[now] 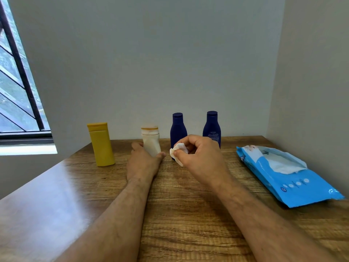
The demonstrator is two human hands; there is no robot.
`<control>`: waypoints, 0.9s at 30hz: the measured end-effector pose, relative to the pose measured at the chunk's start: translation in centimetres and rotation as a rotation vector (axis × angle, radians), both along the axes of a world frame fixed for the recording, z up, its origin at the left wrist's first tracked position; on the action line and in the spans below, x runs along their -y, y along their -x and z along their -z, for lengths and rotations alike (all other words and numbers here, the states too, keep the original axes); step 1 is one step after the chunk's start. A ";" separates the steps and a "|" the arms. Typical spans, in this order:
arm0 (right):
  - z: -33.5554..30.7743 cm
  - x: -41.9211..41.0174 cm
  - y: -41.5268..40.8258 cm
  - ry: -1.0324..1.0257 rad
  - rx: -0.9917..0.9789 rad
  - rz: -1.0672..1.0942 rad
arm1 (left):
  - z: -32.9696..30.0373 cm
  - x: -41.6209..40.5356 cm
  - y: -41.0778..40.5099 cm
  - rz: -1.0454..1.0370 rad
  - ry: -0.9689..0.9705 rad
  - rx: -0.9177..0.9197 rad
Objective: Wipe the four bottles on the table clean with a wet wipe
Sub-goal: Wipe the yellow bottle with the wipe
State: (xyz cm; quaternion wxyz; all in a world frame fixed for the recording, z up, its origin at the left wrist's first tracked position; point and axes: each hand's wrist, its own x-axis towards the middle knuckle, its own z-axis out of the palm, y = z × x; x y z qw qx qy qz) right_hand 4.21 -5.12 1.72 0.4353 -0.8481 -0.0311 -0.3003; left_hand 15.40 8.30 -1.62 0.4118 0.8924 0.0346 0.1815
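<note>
the left hand (pixel 143 161) gripped the cream bottle (pixel 151 142) at its base, upright on the surface (pixel 188 214). the right hand (pixel 198 154) pinched a crumpled wet wipe (pixel 177 151) just beside it. the yellow bottle (pixel 101 144) and two blue bottles (pixel 177 129) (pixel 211 127) stood untouched; which were clean couldn't be told, so wiping seemed midway at best.

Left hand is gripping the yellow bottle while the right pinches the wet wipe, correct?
Not quite. In the head view the left hand grips the cream-white bottle, not the yellow bottle, which stands untouched to its left. The right hand does pinch the wet wipe.
</note>
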 end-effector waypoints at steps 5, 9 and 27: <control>0.1 0.1 0.1 -0.007 -0.009 0.009 | -0.3 0.1 0.6 0.001 0.096 0.066; 0.0 0.3 0.2 -0.015 -0.004 0.005 | -0.8 -0.6 1.5 -0.098 0.206 0.254; 0.0 0.4 0.4 0.028 0.004 -0.007 | -0.3 -7.9 -3.3 -0.380 0.564 0.377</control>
